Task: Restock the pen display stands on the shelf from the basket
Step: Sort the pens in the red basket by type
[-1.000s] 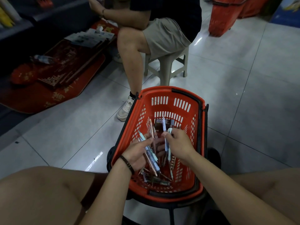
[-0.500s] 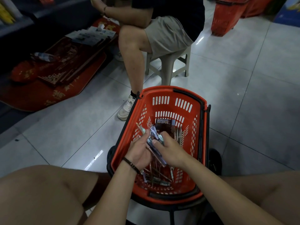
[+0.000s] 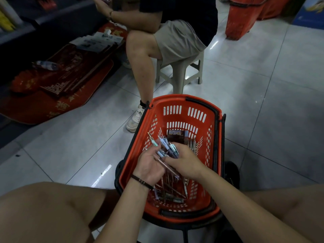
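Floor goods lie well to the left of the basket (image 3: 168, 98): a red mat (image 3: 52, 109) carrying dark flat packs, a water bottle (image 3: 44, 64) on its side and a spread of papers (image 3: 98, 42), probably parked there to keep the aisle free. Beyond the basket's far-left corner a seated person (image 3: 175, 37) rests on a pale stool (image 3: 180, 71), with one shoe (image 3: 135, 118) just beside the basket rim.

The basket stands on the floor between the wearer's knees, within reach of both arms without leaning. Over its left half the left hand (image 3: 149, 163), a bracelet (image 3: 142, 181) at its wrist, lies palm-up with its fingers curled into a cradle round the pens (image 3: 165, 148). The bundle fans out toward the basket's far end, so the hand seems to serve as a collecting tray. Below it, loose pens (image 3: 171, 190) lie scattered over the basket's floor, and a dark box (image 3: 176, 135) leans against the far wall.

Over the basket's middle the right hand (image 3: 185, 163) bends down onto the same bundle, fingers closed on it. That looks like squaring the pens or adding to them, though the fingertips are hidden. Gathering is the likely step; the display stands and the shelf they sit on are not in view. Far beyond the basket's right corner stand stacked baskets (image 3: 245, 18).
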Demonstrator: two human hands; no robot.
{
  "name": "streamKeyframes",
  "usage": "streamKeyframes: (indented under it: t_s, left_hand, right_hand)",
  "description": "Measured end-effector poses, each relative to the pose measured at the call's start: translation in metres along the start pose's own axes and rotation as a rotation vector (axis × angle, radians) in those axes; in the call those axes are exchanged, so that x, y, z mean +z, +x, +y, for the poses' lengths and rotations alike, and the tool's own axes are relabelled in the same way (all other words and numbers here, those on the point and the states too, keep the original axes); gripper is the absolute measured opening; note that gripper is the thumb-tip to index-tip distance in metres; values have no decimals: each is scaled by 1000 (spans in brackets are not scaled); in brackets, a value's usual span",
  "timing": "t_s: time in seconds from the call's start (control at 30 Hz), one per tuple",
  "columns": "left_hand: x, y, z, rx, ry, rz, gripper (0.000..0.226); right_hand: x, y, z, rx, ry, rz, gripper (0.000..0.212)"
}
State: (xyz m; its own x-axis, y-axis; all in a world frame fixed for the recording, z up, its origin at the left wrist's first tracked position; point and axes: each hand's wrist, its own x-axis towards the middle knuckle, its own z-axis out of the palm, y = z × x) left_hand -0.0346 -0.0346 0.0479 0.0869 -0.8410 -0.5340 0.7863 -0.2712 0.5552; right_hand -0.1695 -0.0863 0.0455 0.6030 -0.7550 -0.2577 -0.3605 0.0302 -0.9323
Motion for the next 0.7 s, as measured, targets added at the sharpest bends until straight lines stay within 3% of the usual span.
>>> streamKeyframes:
  t_s: [0.23,0.37,0.53,0.7]
  left_hand:
    - [-2,5,-7,23,13,0,56]
    - [1,7,-7,4,19,101,53]
    - [-2,1,-1,-33,21,96,35]
    - [-8,5,-9,11,247,159,25]
  right_hand:
    - [-5,2,0,55,-134,60,15]
    - [-5,0,0,77,97,91,20]
    - [-11,2,3,153,341,129,25]
    - [-15,7,-3,182,666,182,22]
